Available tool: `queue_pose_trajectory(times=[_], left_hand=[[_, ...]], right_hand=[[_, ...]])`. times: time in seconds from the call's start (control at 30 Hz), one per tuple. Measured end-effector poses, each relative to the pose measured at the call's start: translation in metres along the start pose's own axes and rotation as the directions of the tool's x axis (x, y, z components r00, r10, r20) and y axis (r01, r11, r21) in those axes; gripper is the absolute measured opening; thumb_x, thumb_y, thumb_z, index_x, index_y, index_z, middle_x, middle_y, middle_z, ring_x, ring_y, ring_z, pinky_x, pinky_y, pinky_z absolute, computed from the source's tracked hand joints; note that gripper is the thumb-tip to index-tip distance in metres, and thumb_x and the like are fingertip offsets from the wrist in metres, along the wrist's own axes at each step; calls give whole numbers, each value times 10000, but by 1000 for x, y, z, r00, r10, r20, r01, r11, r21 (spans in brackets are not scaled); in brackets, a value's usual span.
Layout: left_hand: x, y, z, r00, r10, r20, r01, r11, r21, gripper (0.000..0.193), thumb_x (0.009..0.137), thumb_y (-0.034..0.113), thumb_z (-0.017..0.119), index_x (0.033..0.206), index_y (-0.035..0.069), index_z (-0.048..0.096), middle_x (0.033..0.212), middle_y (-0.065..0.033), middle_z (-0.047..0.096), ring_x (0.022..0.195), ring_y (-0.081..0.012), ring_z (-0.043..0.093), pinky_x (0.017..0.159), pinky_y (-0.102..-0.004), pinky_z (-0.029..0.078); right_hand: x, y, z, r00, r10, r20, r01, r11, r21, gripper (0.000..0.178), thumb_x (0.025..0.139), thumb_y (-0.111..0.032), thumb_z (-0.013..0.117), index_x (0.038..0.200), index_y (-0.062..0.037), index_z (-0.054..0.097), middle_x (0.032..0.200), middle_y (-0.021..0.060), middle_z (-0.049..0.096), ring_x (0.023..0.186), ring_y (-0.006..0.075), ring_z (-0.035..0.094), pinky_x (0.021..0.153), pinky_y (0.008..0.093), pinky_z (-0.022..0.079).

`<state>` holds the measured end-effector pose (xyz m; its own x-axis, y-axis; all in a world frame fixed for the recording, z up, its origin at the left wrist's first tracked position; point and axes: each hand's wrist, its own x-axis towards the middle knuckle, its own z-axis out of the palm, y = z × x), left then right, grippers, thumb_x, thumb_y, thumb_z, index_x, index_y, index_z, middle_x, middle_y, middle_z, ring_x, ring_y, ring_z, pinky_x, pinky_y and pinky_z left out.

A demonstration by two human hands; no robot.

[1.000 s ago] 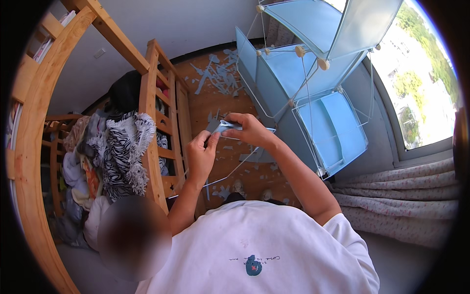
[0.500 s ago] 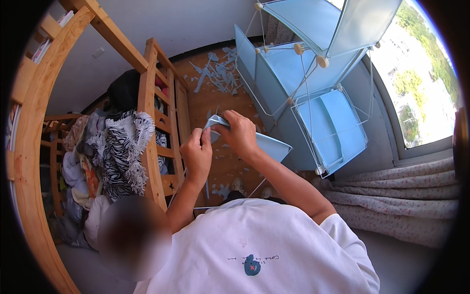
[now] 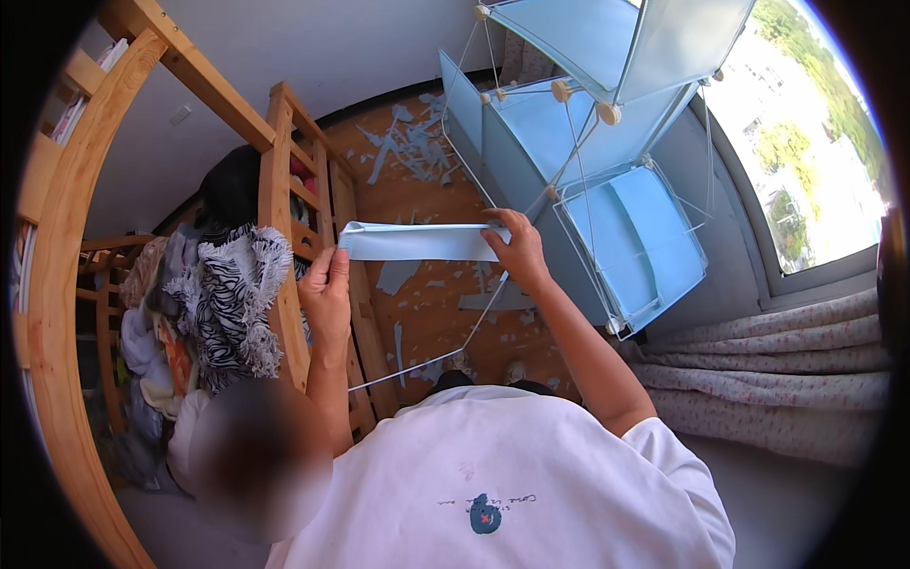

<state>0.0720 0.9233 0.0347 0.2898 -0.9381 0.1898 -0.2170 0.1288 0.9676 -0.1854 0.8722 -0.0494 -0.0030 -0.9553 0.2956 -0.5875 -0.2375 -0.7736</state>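
A light blue sheet panel [image 3: 422,243] stretches between my hands over the floor, seen as a narrow band with a folded upper edge. A thin white wire frame [image 3: 408,371] hangs below it toward my body and seems joined to it. My left hand [image 3: 327,292] pinches the panel's left corner between thumb and fingers. At the other end, my right hand [image 3: 519,248] grips its right edge, thumb below and fingers over the top. What lies under the right fingertips is hidden.
A light blue panel cabinet with wire frames [image 3: 626,237] and round wooden-coloured connectors stands at the right, by a window [image 3: 796,142] and bunched curtain [image 3: 768,379]. Pale blue scraps [image 3: 412,142] litter the wooden floor. A wooden bunk bed [image 3: 280,180] with piled clothes [image 3: 223,294] is left.
My hands have moved apart, the left one leftward and the right one rightward. The panel, earlier held near one corner, now spans between them, and more of the wire frame shows.
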Motion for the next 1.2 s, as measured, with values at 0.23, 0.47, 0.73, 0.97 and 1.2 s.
queue_pose_trajectory(times=[0.23,0.47,0.73,0.97,1.2], left_hand=[[10,8,-32,994,-99,44,108,934,-341,266,921,179,504,673,88,476,516,76,307,419,-10,250,368,-170,190],[11,-2,-50,995,-96,29,99,883,-460,314,930,197,482,641,107,399,500,62,277,420,-31,243,365,-175,191],[7,-49,-86,978,-142,-153,104,968,-229,177,925,222,494,886,53,530,737,8,491,656,-78,449,594,-213,368],[6,-53,-86,973,224,-65,-118,712,693,366,809,228,636,1087,4,551,1098,-153,564,1050,-300,508,900,-372,396],[26,12,6,890,212,403,-430,682,591,551,637,146,762,1130,53,535,1004,-156,603,987,-311,547,828,-397,430]], right_hand=[[-20,83,-2,876,470,-110,-342,764,547,512,831,-198,617,1263,-5,421,1242,161,488,1160,257,461,933,347,385],[-11,65,12,942,304,142,-311,634,708,407,889,-206,557,1227,-2,456,1095,78,558,1003,131,506,833,261,402],[1,31,10,952,246,182,-290,533,795,169,923,-173,503,941,-20,572,744,-48,506,662,32,411,606,169,345],[13,-4,-5,949,161,271,-312,606,732,201,928,-209,498,863,-29,560,663,-60,441,612,24,355,558,177,309],[9,-41,3,932,-19,361,-254,674,693,202,912,-224,524,883,-28,561,657,-57,441,607,32,364,537,202,316]])
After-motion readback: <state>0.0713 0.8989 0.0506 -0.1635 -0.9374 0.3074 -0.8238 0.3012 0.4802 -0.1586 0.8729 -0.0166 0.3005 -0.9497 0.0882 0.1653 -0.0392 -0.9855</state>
